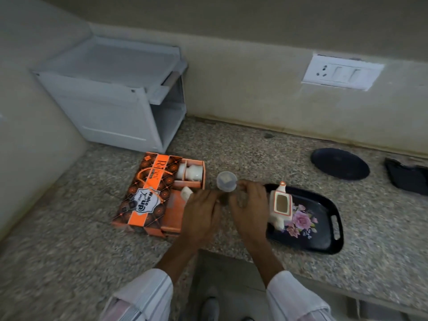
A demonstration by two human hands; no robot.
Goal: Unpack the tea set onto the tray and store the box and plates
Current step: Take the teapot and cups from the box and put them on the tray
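Observation:
The orange tea set box (148,193) lies open on the stone counter, with white cups (193,173) in its right compartments. To its right is a black floral tray (319,230) carrying a white teapot with orange trim (281,205). My hands meet between box and tray. My right hand (251,205) has curled fingers that pinch the edge of a small clear round container (226,180). My left hand (201,214) reaches toward the container's base, where something small and dark is blurred. Its grip is hidden.
A round black plate (340,163) and a square black plate (407,174) lie at the back right by the wall. A white storage cabinet (111,93) with an open side stands in the back left corner. The counter's front edge runs just below the tray.

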